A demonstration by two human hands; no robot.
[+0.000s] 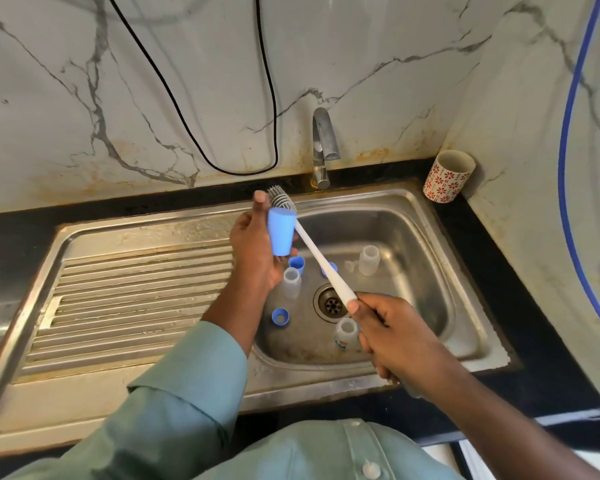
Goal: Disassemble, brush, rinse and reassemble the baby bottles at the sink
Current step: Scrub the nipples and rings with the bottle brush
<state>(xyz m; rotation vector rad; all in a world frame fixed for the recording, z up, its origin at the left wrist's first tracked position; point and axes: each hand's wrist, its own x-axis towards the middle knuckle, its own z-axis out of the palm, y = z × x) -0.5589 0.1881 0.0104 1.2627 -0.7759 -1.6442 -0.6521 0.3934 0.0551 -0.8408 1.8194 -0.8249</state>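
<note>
Steel sink (430, 216) set in a black counter, seen from the head camera: a person in a green shirt stands over it. The left hand (253, 251) is curled round a blue cap (281, 232), held up above the basin's left edge with its closed end toward the wall. The right hand (392, 330) is clamped on the handle of a white brush (321, 263) — the shaft slants up and left past the cap, and the grey bristle head pokes out just behind it, near the thumb.

Down in the basin lie the bottle parts. Three clear bottles stand apart: one (291, 280) just below the left hand, one (369, 259) to the right, one (346, 332) beside the right hand. A blue ring (280, 315) lies left of the drain (330, 303), and a second ring (297, 263) sits near the first bottle; something blue shows behind the brush shaft, too hidden to name.

Behind, a tap (323, 147) rises from the counter, and a patterned cup (449, 176) stands in the corner.
</note>
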